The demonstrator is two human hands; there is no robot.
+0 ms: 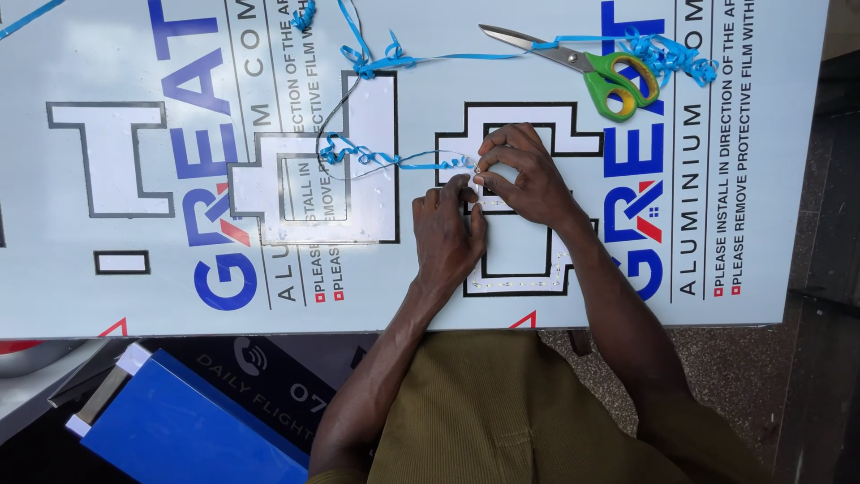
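My right hand [524,175] pinches the thin, soft blue strip [394,161] at its end, near the panel [107,296] middle, while my left hand [448,237] presses flat.

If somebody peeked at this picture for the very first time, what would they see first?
Probably the two hands meeting in the middle of the big pale printed sheet: the left hand presses flat on a black-outlined cross shape, and the right hand pinches something tiny above it. Next come the curly blue ribbon trailing left from the fingers, and the green-handled scissors lying near the top right.
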